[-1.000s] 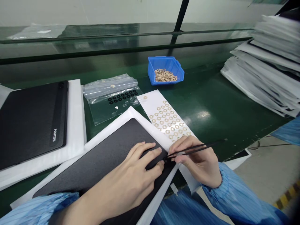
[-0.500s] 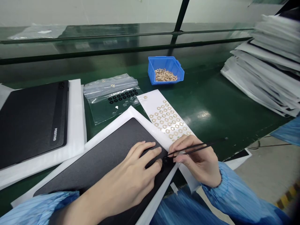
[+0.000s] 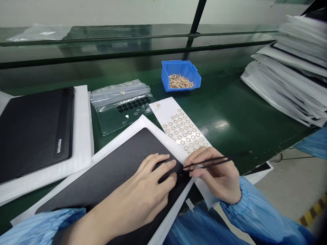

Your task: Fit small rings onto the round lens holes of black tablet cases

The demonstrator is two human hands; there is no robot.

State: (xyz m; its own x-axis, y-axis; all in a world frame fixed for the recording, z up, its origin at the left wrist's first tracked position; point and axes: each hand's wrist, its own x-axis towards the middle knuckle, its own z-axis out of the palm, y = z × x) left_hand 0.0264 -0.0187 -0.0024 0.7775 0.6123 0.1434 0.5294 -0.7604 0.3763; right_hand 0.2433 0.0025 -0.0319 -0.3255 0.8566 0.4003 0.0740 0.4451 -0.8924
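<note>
- My left hand (image 3: 143, 190) rests on the black tablet (image 3: 120, 163) in the lower middle of the frame; its fingers are spread and grasp nothing.
- This tablet lies at an angle on a white wrapping (image 3: 146, 123), which shows around its edges.
- My right hand (image 3: 217, 177), right of the centre, pinches the black tweezers (image 3: 231, 157) between thumb and fingers; their tips are beside a round black part (image 3: 180, 174) near the tablet's corner.
- Whether the tips hold something, I cannot tell.
- Just above my right hand, there is a white sheet (image 3: 165, 104) with beige rings (image 3: 188, 140).
- In the upper middle stands a blue bin (image 3: 187, 69) with loose beige rings inside.
- At the left lies a second tablet (image 3: 30, 129), marked POSITIVO.
</note>
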